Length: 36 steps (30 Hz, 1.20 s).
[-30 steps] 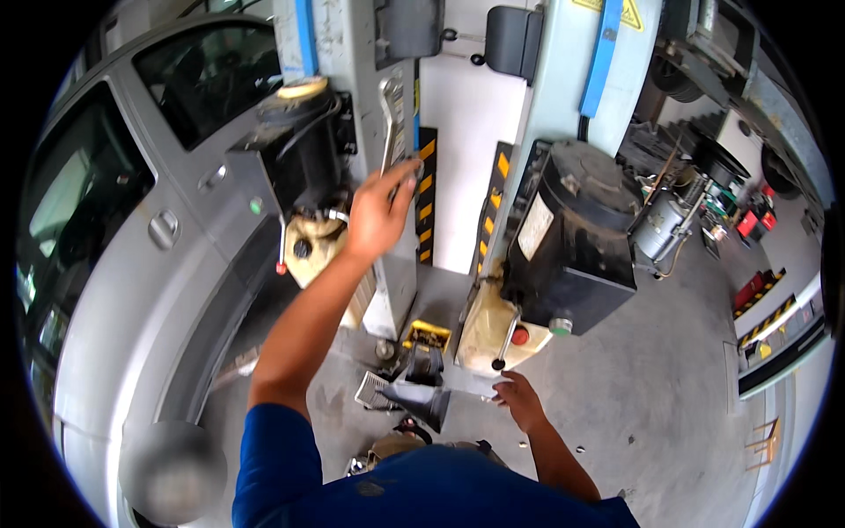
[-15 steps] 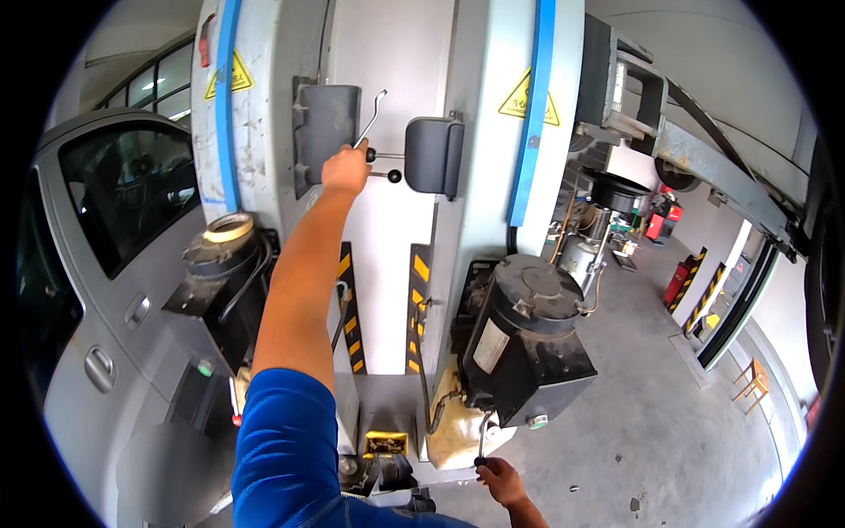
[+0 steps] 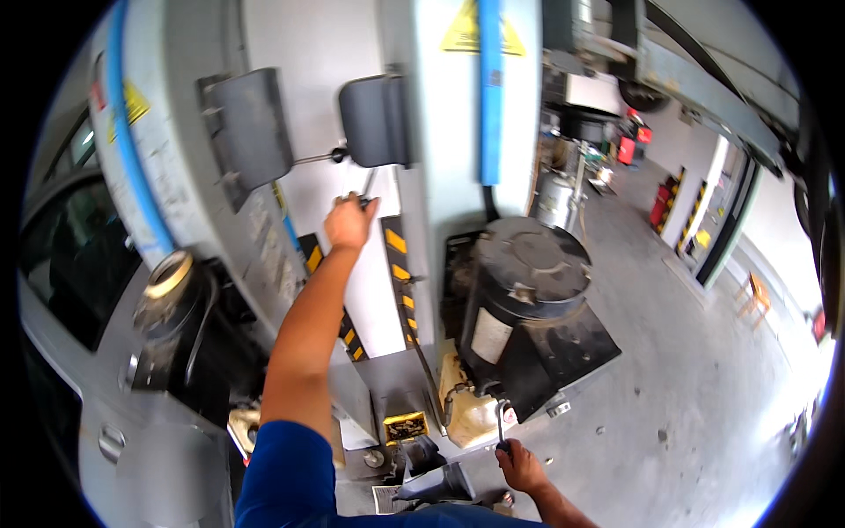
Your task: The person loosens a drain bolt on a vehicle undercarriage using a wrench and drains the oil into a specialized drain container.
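Left hand (image 3: 349,222): fingers closed on the dark lower end of the upper lever (image 3: 370,183), below the right grey box (image 3: 374,121). Half a second ago it held a chrome tool up by the left grey box (image 3: 251,128), and that lever lay about level; now it points steeply down. Something small and shiny shows at the fingers, too blurred to identify.

Right hand (image 3: 525,468): wrapped around the black grip of the lower lever (image 3: 502,422), under the right black pump unit (image 3: 532,273). Was only fingertips at its end before. View has swung right too.

Counts: 2 hands, 2 grey boxes, 2 black pump units (other one at left (image 3: 172,326)), 2 blue strips (image 3: 490,97), 1 ball knob (image 3: 339,155) free on the left box's rod, 1 yellow bin (image 3: 403,418) of small parts on the floor between the columns.

Looks: upper lever thin, straight, metallic, blurred. Lower lever shiny metal, bent near the top, hanging near upright in front of the pale tank (image 3: 471,414).
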Available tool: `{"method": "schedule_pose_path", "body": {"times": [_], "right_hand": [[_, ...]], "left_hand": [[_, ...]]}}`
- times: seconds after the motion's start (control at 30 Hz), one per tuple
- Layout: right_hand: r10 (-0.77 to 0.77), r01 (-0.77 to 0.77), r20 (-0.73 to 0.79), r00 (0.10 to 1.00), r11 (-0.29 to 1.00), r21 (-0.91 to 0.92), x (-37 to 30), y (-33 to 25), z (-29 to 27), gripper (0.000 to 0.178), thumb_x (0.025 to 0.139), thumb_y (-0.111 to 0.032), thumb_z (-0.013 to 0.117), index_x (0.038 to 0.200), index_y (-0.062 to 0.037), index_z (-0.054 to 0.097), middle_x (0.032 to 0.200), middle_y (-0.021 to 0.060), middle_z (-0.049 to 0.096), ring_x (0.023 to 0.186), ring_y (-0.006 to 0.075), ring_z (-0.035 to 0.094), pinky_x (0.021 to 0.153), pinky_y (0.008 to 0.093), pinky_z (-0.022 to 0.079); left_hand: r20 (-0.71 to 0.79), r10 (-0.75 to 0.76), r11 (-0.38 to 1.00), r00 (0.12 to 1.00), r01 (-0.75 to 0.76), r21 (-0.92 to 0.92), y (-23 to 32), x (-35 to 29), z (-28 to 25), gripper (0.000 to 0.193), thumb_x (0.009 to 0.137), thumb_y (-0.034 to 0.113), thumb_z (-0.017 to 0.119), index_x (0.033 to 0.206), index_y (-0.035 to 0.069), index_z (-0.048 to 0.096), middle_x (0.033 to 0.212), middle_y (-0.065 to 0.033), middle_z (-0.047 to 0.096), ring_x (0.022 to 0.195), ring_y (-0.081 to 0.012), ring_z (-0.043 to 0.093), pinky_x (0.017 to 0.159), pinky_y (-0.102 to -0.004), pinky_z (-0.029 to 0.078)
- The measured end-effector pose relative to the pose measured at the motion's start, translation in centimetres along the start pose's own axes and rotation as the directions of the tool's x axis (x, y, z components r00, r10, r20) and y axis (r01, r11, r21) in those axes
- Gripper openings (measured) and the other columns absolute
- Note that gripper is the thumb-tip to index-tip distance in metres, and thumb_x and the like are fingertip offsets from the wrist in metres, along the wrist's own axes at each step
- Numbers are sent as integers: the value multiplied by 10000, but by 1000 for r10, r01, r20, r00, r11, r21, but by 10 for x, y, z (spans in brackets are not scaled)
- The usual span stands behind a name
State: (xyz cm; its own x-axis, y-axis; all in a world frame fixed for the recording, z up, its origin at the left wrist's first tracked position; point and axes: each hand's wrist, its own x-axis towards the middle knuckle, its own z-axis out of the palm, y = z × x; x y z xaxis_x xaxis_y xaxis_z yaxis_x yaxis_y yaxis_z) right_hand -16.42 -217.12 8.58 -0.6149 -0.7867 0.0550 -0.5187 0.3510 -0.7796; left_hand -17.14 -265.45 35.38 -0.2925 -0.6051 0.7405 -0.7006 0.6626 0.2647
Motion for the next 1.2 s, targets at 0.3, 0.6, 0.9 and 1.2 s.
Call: {"method": "schedule_pose_path", "body": {"times": [0.3, 0.6, 0.9, 1.2], "right_hand": [[241, -240, 24, 970, 969, -52, 11, -22, 12, 363, 896, -332, 472, 1084, -30, 399, 858, 223, 630, 799, 425, 597, 702, 509, 459], [236, -237, -35, 971, 971, -29, 11, -24, 12, 339, 891, -316, 486, 1052, -32, 393, 838, 231, 623, 778, 428, 594, 688, 507, 455], [276, -276, 0, 961, 961, -19, 15, -22, 16, 371, 893, -341, 482, 1073, -25, 407, 869, 250, 620, 815, 431, 592, 714, 505, 458], [217, -217, -29, 976, 976, 4, 15, -14, 20, 378, 892, -341, 488, 1078, -23, 400, 858, 252, 617, 808, 435, 591, 708, 512, 459]], "left_hand": [[-146, -5, 991, 989, -14, -130, -9, -10, 15, 409, 826, 471, 583, 923, 74, 583, 821, -144, 592, 757, -364, 590, 648, -461, 470], [-229, -32, 978, 973, -17, -206, 7, -13, 26, 406, 838, 408, 602, 922, 11, 595, 806, -178, 610, 753, -362, 583, 666, -434, 448], [-223, -51, 982, 974, 7, -191, -4, -11, 34, 450, 825, 499, 571, 984, 78, 584, 821, -162, 586, 757, -367, 583, 637, -465, 455], [-183, -73, 981, 980, 37, -193, 6, -13, 22, 435, 836, 437, 592, 983, 28, 592, 844, -180, 606, 784, -362, 579, 680, -439, 449]]}}
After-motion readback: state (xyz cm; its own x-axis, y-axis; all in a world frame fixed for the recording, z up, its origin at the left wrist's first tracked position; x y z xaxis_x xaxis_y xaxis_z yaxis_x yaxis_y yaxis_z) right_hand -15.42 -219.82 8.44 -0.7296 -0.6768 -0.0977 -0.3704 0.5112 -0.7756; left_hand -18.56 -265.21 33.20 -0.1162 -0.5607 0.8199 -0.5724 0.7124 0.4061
